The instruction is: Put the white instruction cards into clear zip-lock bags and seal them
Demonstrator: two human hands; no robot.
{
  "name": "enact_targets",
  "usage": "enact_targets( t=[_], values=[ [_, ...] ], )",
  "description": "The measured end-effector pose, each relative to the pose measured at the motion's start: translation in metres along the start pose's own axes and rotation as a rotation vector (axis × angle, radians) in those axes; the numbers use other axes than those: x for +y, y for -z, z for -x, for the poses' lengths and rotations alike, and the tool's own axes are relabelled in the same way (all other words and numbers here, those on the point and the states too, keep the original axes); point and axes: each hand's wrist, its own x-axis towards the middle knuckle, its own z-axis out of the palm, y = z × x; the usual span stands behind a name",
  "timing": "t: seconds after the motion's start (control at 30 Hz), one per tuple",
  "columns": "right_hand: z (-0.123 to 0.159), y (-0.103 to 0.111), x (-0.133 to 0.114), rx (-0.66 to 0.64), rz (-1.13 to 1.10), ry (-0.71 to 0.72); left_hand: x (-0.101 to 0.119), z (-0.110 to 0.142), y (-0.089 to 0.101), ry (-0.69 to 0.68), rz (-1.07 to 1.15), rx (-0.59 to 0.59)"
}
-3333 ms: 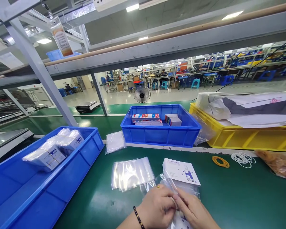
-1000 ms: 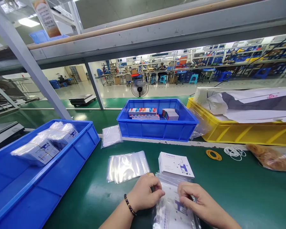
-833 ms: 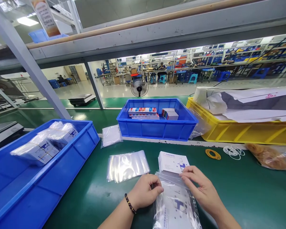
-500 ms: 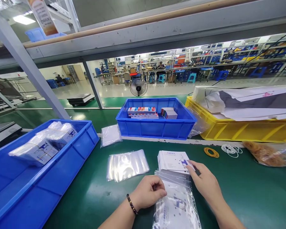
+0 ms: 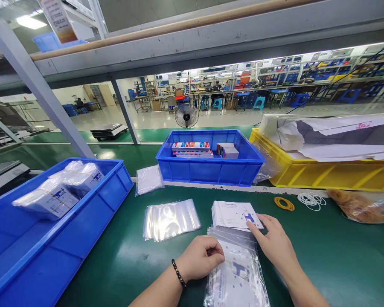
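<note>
A stack of white printed cards (image 5: 232, 213) lies on the green table in front of me, with blue print on the top one. My right hand (image 5: 273, 238) grips that top card at its right edge, thumb on its face, fingers at the side. Nearer to me is a pile of clear zip bags (image 5: 237, 273) with similar cards inside. Over the left edge of this pile rests my left hand (image 5: 203, 258), its fingers curled; whatever they pinch, if anything, is hidden. Flat clear bags (image 5: 171, 221) are fanned out left of the cards.
A blue bin (image 5: 209, 170) with small boxes stands ahead, a yellow bin (image 5: 323, 175) with paper to its right. Another blue bin (image 5: 92, 213) at left holds banded bagged cards (image 5: 56, 198). Yellow rubber bands (image 5: 283, 204) and white bands (image 5: 311, 200) lie at right.
The top card has slid slightly right on the stack under my right hand. My left hand stays almost where it was.
</note>
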Motion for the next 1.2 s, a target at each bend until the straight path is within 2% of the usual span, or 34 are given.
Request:
enact_targets(
  t=[0.17,0.43,0.6,0.73,0.9,1.1,1.2],
  values=[
    [0.002,-0.004,0.002,0.030,0.021,0.061,-0.003,-0.001,-0.001,0.012,0.012,0.000],
    [0.009,-0.010,0.000,0.049,0.183,0.272,-0.013,-0.008,-0.004,0.203,0.319,0.079],
    [0.015,-0.016,0.000,0.059,0.157,0.399,-0.008,-0.007,-0.005,0.170,0.344,0.029],
    [0.020,-0.020,-0.002,0.086,0.141,0.491,-0.010,-0.008,-0.006,0.185,0.284,0.045],
    [0.021,-0.021,-0.002,0.107,0.150,0.501,-0.013,-0.009,-0.007,0.238,0.220,0.087],
    [0.020,-0.020,-0.002,0.151,0.142,0.446,-0.007,-0.009,-0.007,0.333,0.406,0.103],
    [0.019,-0.018,-0.003,0.128,0.111,0.429,-0.005,-0.009,-0.009,0.351,0.484,0.098]
  ],
)
